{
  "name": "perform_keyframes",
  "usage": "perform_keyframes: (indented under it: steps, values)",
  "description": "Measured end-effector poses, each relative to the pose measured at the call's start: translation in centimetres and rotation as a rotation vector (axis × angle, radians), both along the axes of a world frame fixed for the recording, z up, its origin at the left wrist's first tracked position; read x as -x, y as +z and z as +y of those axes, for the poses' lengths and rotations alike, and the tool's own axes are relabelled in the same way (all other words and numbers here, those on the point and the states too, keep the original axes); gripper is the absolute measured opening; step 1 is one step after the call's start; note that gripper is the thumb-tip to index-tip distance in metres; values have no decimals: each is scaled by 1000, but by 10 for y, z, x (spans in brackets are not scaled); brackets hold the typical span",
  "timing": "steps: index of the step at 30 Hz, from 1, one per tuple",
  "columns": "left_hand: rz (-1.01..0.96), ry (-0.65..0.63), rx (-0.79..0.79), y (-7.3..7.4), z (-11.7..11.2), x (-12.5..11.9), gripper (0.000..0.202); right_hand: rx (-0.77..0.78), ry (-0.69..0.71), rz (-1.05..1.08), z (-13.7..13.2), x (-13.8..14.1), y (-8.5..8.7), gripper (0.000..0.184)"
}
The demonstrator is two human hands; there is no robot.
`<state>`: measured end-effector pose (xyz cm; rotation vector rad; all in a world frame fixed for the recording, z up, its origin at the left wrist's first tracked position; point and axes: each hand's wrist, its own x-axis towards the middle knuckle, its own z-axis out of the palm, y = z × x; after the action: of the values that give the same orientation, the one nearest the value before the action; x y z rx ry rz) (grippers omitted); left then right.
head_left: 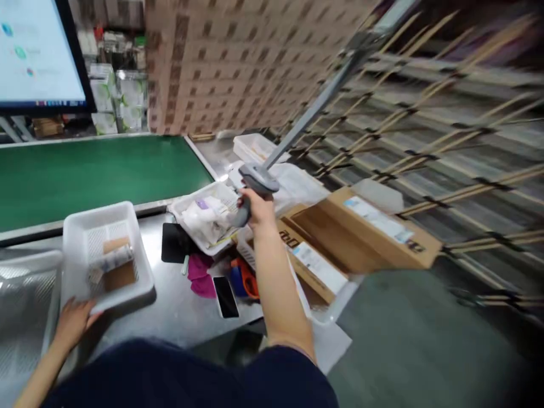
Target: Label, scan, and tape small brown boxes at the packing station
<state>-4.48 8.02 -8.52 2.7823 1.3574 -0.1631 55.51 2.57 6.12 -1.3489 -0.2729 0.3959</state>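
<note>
My right hand (259,207) is wrapped round the grip of a grey barcode scanner (257,179), held up over the far side of the metal table. My left hand (77,320) is at the near rim of a white plastic basket (142,266), fingers on the edge. Inside that basket lie a brown cardboard piece (121,276) and a whitish wrapped item (114,258), too blurred to name. Just left of the scanner, another white basket (208,249) holds crumpled plastic bags (204,220).
A smartphone (226,297), a magenta cloth (200,275), an orange-handled tool (249,280) and a black pad (173,242) lie on the table. Open cardboard boxes (327,238) stand right. Behind are a green conveyor belt (102,164), a monitor (40,56) and a slanting metal post (314,107).
</note>
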Motion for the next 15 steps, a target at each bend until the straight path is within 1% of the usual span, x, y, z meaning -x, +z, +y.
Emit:
perform_keyframes:
  steps: [1, 2, 4, 5, 6, 7, 9, 11, 13, 14, 15]
  values:
    - [11, 8, 25, 0, 5, 1, 35, 47, 127, -35, -15, 30, -33, 21]
    - [17, 24, 43, 0, 12, 0, 38, 147, 262, -55, -31, 64, -66, 25]
    - [49, 43, 81, 3, 28, -5, 38, 484, 551, -130, -62, 137, -127, 27]
    - [58, 51, 88, 7, 36, -9, 38, 649, 645, -204, -75, 172, -153, 32]
    - [55, 58, 87, 13, 42, -15, 38, 724, 683, -223, -85, 203, -175, 39]
    - [31, 69, 75, 22, 46, -22, 40, 788, 698, -251, -92, 230, -194, 45]
    - [-90, 54, 65, 47, 45, -38, 50, 866, 694, -293, -99, 270, -220, 56]
    - [-284, -51, 129, 81, 31, -52, 62, 911, 694, -336, -100, 292, -236, 63]
    - [-454, -243, 283, 114, 0, -56, 68, 921, 705, -372, -100, 300, -244, 64]
    - [-502, -329, 359, 127, -20, -54, 70, 911, 713, -388, -99, 299, -247, 63]
    - [-516, -383, 420, 137, -42, -48, 72, 895, 723, -401, -99, 296, -249, 61]
